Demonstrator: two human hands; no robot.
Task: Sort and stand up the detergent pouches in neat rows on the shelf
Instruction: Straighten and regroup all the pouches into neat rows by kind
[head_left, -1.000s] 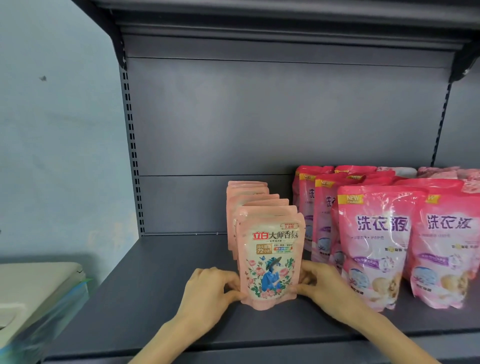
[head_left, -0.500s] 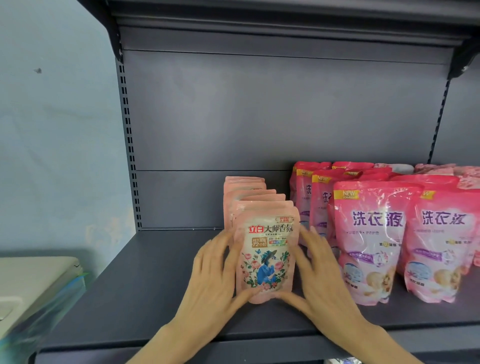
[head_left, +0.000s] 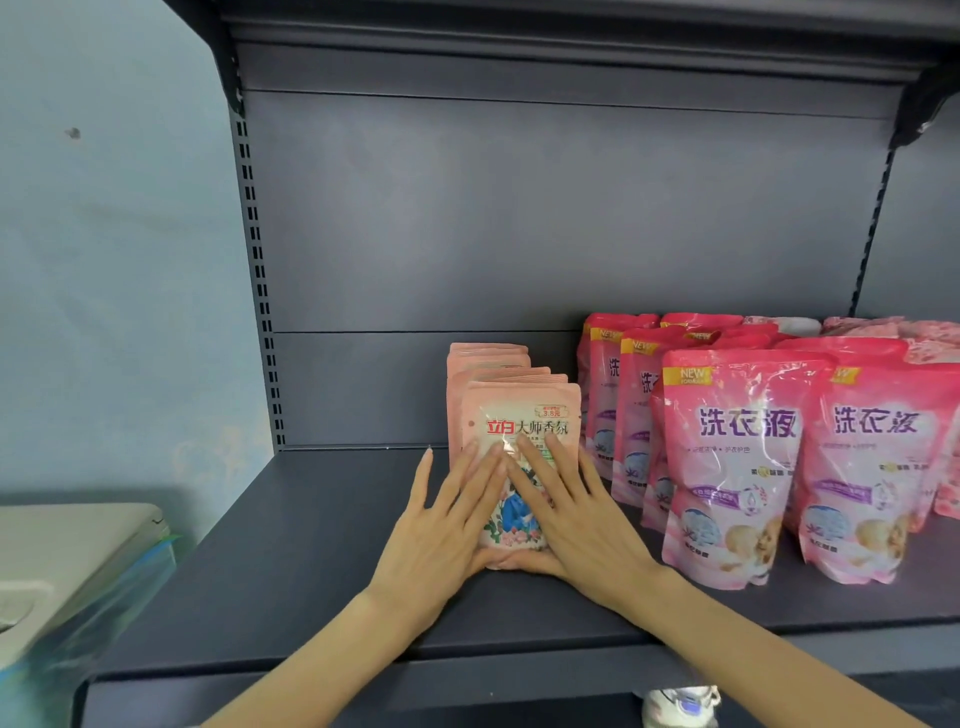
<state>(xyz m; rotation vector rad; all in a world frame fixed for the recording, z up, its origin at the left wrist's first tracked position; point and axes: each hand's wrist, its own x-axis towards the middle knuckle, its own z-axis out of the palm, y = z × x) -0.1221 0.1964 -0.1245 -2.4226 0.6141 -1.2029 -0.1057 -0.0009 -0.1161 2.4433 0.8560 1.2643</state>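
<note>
A row of several small pale-pink detergent pouches stands front to back on the dark grey shelf (head_left: 311, 561). The front pouch (head_left: 524, 415) has red lettering and a flower picture. My left hand (head_left: 441, 525) and my right hand (head_left: 566, 514) lie flat against its front face with straight fingers, pressing it. The hands cover the lower half of the pouch. To the right stand rows of larger bright-pink pouches (head_left: 737, 457) with purple lettering.
The shelf's back panel (head_left: 519, 234) is behind the rows. Bare shelf surface lies left of the small pouches. A pale box with blue plastic (head_left: 67, 571) sits at the lower left beside the shelf. A white shoe (head_left: 680, 706) shows below the shelf edge.
Both hands have moved from gripping the front pouch's sides to lying flat on its front face. The front pouch now sits back closer against the row.
</note>
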